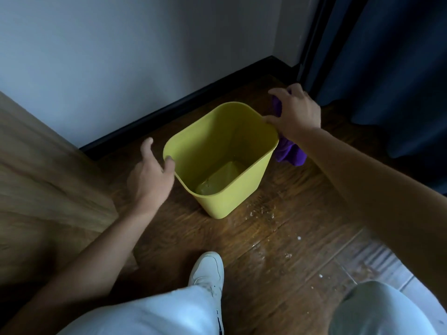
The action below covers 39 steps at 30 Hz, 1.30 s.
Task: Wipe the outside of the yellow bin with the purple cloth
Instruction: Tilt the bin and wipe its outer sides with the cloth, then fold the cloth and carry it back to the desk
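The yellow bin stands upright and empty on the wooden floor, near the wall corner. My right hand presses the purple cloth against the bin's far right outer side, thumb on the rim; most of the cloth hangs below my wrist. My left hand is at the bin's left rim, fingers spread, fingertips touching the rim edge and holding nothing.
A light wooden furniture panel stands to the left. A white wall with black skirting runs behind the bin. Dark blue curtains hang at the right. My white shoe is in front, with pale crumbs scattered on the floor.
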{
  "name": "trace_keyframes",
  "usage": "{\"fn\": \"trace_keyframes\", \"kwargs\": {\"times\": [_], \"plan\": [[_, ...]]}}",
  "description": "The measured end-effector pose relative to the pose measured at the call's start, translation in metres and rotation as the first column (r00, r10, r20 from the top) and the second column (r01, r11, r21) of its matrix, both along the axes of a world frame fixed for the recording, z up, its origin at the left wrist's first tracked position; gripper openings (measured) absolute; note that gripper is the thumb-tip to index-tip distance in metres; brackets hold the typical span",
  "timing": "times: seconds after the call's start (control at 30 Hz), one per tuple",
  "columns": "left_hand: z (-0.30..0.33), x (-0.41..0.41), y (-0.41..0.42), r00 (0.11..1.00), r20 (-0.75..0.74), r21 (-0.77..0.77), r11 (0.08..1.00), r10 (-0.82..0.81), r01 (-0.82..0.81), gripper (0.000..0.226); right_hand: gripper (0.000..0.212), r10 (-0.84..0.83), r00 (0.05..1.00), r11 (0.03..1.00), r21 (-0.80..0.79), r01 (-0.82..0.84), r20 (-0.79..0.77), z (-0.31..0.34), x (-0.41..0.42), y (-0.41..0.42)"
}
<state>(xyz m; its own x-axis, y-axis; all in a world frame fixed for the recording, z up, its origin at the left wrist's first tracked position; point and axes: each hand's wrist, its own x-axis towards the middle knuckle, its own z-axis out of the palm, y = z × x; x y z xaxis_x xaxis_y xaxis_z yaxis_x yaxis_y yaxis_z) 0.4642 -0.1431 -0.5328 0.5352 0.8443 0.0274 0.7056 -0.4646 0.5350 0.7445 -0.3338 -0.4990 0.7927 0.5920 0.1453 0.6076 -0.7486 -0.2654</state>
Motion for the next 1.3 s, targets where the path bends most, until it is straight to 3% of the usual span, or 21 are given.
{"fn": "trace_keyframes", "kwargs": {"times": [0.07,0.13,0.27,0.37,0.43,0.5,0.57,0.7,0.83,1.03,1.2,1.3], "plan": [[0.02,0.006,0.013,0.988,0.11,0.192,0.978,-0.105,0.082,0.053,0.07,-0.007,1.0,0.995,0.102,0.01,-0.025,0.02,-0.004,-0.014],[0.044,0.021,0.014,0.933,0.189,0.273,0.929,-0.305,0.249,0.046,0.069,0.065,0.993,0.972,0.23,-0.041,-0.099,0.043,-0.017,-0.028],[0.087,0.063,-0.019,0.751,0.262,0.058,0.786,-0.606,0.615,0.057,0.071,0.311,0.915,0.855,0.497,-0.151,-0.257,0.087,-0.063,-0.065],[0.107,0.087,-0.057,0.622,0.306,-0.086,0.63,-0.721,0.772,0.061,0.07,0.495,0.804,0.714,0.681,-0.161,-0.33,0.103,-0.095,-0.09],[0.112,0.096,-0.078,0.566,0.422,-0.163,0.555,-0.708,0.816,0.038,0.066,0.58,0.737,0.624,0.771,-0.127,-0.348,0.107,-0.111,-0.102],[0.114,0.098,-0.095,0.529,0.521,-0.199,0.507,-0.67,0.838,0.021,0.063,0.594,0.727,0.565,0.822,-0.073,-0.344,0.104,-0.121,-0.113],[0.114,0.096,-0.105,0.52,0.565,-0.215,0.494,-0.641,0.843,0.03,0.059,0.551,0.772,0.549,0.834,-0.051,-0.316,0.098,-0.126,-0.127],[0.113,0.085,-0.117,0.505,0.613,-0.21,0.491,-0.607,0.845,0.036,0.055,0.457,0.828,0.603,0.798,-0.019,-0.325,0.082,-0.129,-0.158],[0.11,0.083,-0.136,0.436,0.728,-0.228,0.412,-0.53,0.882,0.027,0.055,0.385,0.836,0.736,0.677,-0.023,-0.39,0.064,-0.133,-0.175],[0.089,0.094,-0.15,0.459,0.666,-0.293,0.36,-0.588,0.886,0.018,0.053,0.265,0.822,0.857,0.513,0.038,-0.504,0.042,-0.129,-0.189],[0.096,0.116,-0.156,0.68,0.659,-0.6,0.322,-0.32,0.732,0.022,0.021,0.168,0.717,0.896,0.408,0.174,-0.676,0.048,-0.122,-0.2],[0.12,0.117,-0.16,0.763,0.59,-0.754,0.156,-0.263,0.638,0.015,0.012,0.131,0.649,0.86,0.412,0.301,-0.749,0.073,-0.126,-0.203]]}}
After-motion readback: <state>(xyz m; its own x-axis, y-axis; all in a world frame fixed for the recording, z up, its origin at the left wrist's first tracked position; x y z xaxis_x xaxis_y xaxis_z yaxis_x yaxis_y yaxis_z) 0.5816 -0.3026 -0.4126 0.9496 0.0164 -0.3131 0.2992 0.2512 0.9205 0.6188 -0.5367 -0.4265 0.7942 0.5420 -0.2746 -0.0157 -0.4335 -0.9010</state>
